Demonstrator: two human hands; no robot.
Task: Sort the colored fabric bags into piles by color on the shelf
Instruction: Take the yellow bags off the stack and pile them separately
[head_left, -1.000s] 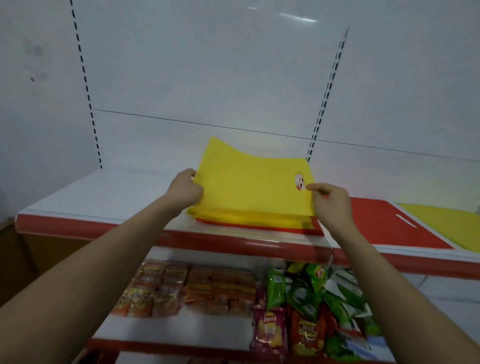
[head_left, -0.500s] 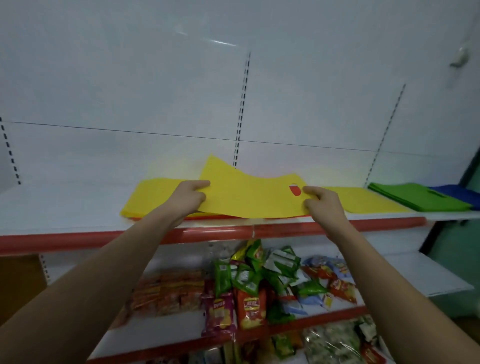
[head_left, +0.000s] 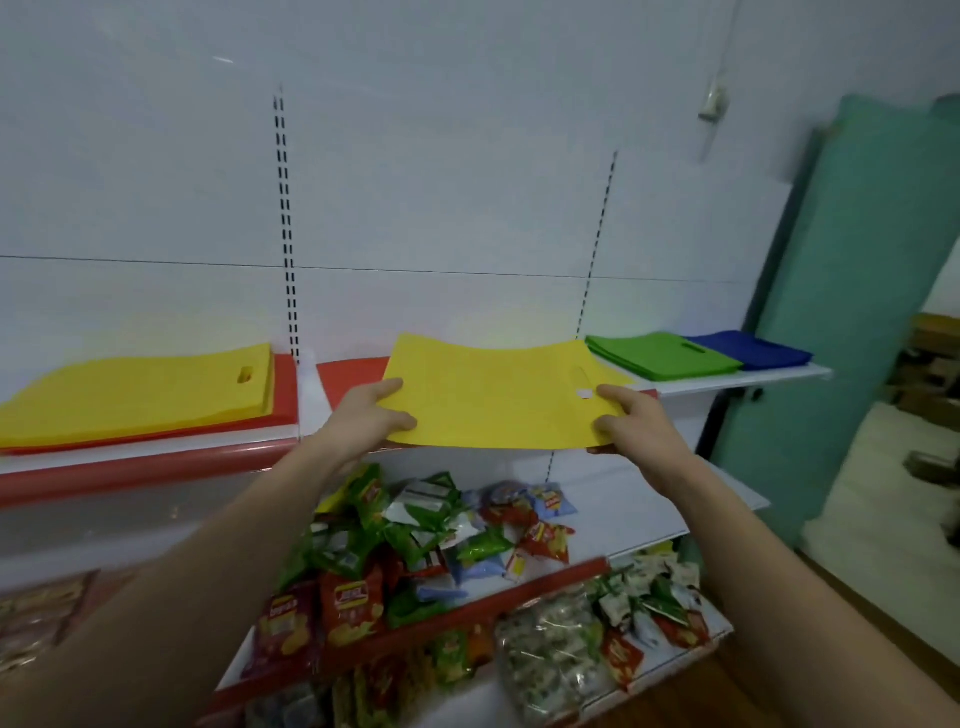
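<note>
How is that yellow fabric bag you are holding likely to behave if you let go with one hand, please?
The yellow bag would probably droop: held by the left hand and right hand at opposite edges, it already sags in the middle. It looks thin and light. Being flat, it should lie still once set on the shelf.

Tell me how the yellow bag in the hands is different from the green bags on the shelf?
The yellow bag is held up off the shelf by the left hand and right hand; the green bags lie flat on the shelf. The yellow bag is a single sheet; the green bags are stacked. Both have a cut-out handle slot.
</note>
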